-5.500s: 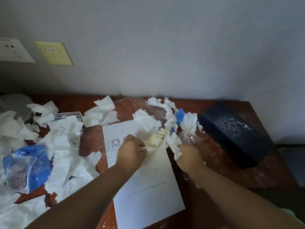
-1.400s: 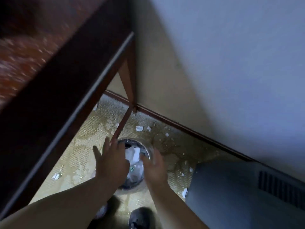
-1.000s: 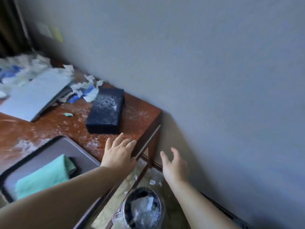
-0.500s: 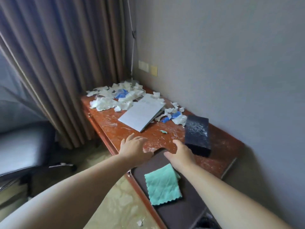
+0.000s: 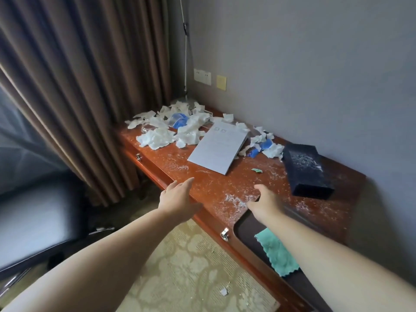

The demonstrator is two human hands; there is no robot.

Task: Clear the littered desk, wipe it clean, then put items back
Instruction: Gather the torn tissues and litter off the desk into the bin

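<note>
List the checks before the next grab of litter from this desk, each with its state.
1. Left hand free: ok, open, holds nothing.
2. Right hand free: ok, open, holds nothing.
3. Desk cleared of litter: not ok, tissue pile and scraps beside the dark box lie on it.
4. Teal cloth ready for wiping: ok, it lies on the dark tray.
5. Litter under the paper sheet: cannot tell, hidden.

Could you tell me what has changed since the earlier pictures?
The left hand and right hand dropped the tissue scraps they gripped into a bin and now reach open toward the desk. Paper sheet, dark box and green cloth stayed put.
</note>
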